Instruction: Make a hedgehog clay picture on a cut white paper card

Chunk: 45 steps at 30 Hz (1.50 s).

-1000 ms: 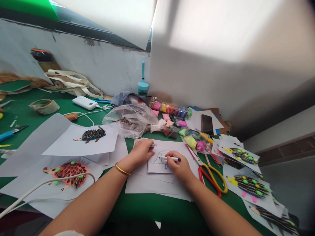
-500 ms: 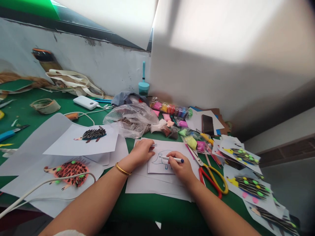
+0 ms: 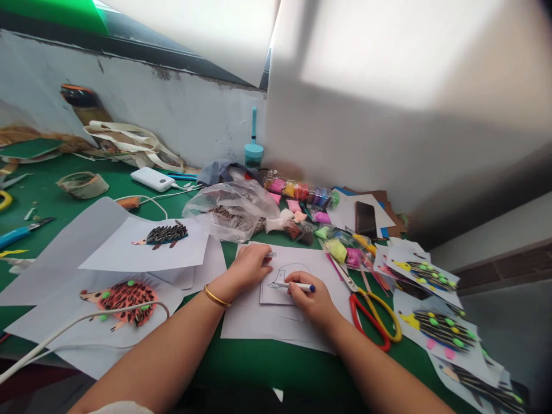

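Observation:
My right hand (image 3: 311, 299) grips a white marker (image 3: 296, 286) with a blue end, its tip on a small white sheet (image 3: 278, 279) that bears a blue outline drawing. My left hand (image 3: 249, 267) rests curled on the left edge of that sheet and pinches a small pale cap-like piece (image 3: 270, 254) between its fingers. A gold bangle (image 3: 215, 297) circles my left wrist. The small sheet lies on larger white papers (image 3: 267, 325) on the green table (image 3: 259, 368).
Red-and-yellow scissors (image 3: 374, 316) lie right of my right hand. Finished hedgehog pictures lie at the right (image 3: 435, 328) and left (image 3: 123, 296). Clay packets (image 3: 302, 195), a plastic bag (image 3: 233, 210), a phone (image 3: 364, 218), a power bank (image 3: 152, 179) and a white cable (image 3: 77, 325) surround the papers.
My right hand has slid a little left and down across the small sheet with the marker. My left hand has stayed in place.

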Each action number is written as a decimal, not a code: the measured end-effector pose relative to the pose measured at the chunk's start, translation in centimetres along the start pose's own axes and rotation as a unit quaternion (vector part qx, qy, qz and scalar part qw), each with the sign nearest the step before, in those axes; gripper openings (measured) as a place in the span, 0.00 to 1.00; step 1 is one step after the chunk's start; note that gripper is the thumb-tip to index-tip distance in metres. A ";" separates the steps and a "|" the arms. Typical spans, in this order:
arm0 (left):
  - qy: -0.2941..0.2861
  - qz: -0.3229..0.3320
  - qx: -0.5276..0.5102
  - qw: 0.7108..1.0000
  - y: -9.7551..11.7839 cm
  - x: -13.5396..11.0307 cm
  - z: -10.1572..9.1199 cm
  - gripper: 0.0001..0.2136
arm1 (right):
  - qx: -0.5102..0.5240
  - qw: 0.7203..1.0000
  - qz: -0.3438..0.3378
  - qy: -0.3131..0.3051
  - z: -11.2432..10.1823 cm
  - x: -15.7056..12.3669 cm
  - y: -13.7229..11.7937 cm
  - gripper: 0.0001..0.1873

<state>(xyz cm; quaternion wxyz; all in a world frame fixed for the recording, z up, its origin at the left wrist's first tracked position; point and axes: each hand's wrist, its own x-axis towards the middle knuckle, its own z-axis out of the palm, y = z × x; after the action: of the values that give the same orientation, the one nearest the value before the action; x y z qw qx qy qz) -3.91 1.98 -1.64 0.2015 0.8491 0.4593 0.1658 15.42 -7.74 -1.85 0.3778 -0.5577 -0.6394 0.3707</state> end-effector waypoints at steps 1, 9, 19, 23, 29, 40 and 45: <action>0.001 0.001 -0.001 1.000 0.0 0.0 0.0 0.08 | 0.006 1.000 -0.001 0.007 -0.1 0.0 0.0 0.10; -0.001 -0.003 0.004 1.000 -0.1 0.0 0.1 0.08 | 0.030 0.997 0.024 0.070 -1.2 0.0 0.9 0.11; 0.006 0.006 0.008 1.000 -0.3 0.0 0.3 0.08 | -0.047 0.998 -0.033 -0.011 0.0 -0.3 0.0 0.09; 0.011 0.007 0.008 1.000 -0.3 0.0 0.3 0.08 | -0.050 0.998 -0.032 -0.012 0.0 -0.2 0.1 0.09; 0.010 0.002 0.008 1.000 -0.1 0.0 0.1 0.08 | -0.062 0.998 -0.030 -0.005 0.0 -0.1 0.2 0.09; 0.013 0.008 0.008 1.000 -0.2 0.0 0.2 0.07 | -0.064 0.998 -0.018 0.016 0.0 -0.2 0.2 0.09; 0.012 0.006 0.010 1.000 -0.1 0.0 0.2 0.07 | -0.063 0.998 -0.017 0.015 0.0 -0.2 0.2 0.09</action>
<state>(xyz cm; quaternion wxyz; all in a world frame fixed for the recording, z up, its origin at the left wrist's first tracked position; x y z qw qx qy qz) -3.90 2.03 -1.83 0.1865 0.8518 0.4581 0.1727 15.53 -7.94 -2.01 0.3580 -0.5752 -0.6647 0.3148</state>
